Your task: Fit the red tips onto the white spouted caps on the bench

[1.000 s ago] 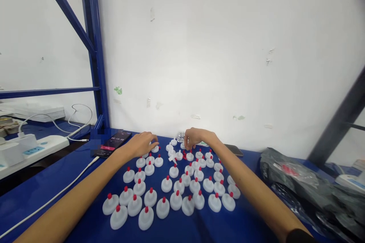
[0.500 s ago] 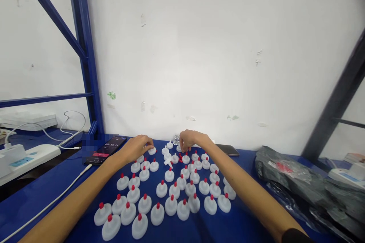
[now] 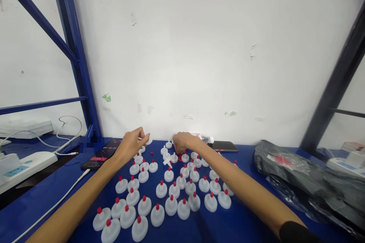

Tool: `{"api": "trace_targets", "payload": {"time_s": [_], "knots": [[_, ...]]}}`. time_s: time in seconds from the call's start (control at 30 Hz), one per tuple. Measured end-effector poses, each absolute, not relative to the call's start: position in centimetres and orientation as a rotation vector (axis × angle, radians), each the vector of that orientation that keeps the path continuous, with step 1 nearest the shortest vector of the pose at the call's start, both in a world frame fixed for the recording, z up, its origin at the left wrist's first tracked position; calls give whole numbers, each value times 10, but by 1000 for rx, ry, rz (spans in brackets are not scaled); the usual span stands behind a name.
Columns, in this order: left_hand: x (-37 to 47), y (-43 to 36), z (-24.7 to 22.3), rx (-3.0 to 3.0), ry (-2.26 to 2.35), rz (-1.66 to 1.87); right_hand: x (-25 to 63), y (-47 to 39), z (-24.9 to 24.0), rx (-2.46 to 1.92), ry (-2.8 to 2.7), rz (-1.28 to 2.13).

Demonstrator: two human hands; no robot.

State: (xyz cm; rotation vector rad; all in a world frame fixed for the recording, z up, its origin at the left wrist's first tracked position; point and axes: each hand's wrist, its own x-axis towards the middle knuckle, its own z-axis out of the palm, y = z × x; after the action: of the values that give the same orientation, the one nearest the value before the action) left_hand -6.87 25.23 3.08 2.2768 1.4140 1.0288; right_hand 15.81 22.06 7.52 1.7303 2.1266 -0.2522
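Many white round bottle lids with upright spouts stand on the blue table, most wearing red tips, such as this lid [image 3: 157, 215]. My left hand [image 3: 133, 142], at the back left, pinches a white lid [image 3: 149, 140] at its edge, raised off the table. Below it lies a loose red tip [image 3: 152, 153]. My right hand [image 3: 182, 142] is closed, fingers pointing down over a small pile of red tips [image 3: 180, 157]; anything between those fingertips is hidden. Between the hands sit several white lids without red tips [image 3: 164, 150].
A phone with a running timer [image 3: 99, 155] lies left, its white cable [image 3: 54, 205] crossing the table. Behind my right hand are a clear bottle [image 3: 205, 138] and a dark phone [image 3: 225, 146]. A grey plastic bag [image 3: 302, 178] lies right; a power strip [image 3: 28, 167] is far left.
My left hand has lifted the white lid up and slightly left, and a red tip now lies loose below it. My right hand has shifted slightly left, over the red tips.
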Motion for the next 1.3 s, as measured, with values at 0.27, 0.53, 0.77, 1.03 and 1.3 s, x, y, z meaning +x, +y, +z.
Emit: {"api": "trace_targets", "payload": {"time_s": [0.27, 0.53, 0.77, 1.03, 1.3], "knots": [[-69, 258, 33, 2015, 1217, 1144, 161, 226, 75, 1673, 2166, -315], [-70, 261, 27, 1942, 1275, 1083, 167, 237, 66, 1766, 2431, -267], [-70, 264, 25, 2085, 1431, 922, 164, 246, 65, 1752, 2978, -399], [-59, 251, 32, 2305, 1394, 910, 152, 243, 61, 1643, 3382, -708], [-60, 254, 26, 2383, 1290, 994, 148, 251, 49, 1596, 3493, -721]]}}
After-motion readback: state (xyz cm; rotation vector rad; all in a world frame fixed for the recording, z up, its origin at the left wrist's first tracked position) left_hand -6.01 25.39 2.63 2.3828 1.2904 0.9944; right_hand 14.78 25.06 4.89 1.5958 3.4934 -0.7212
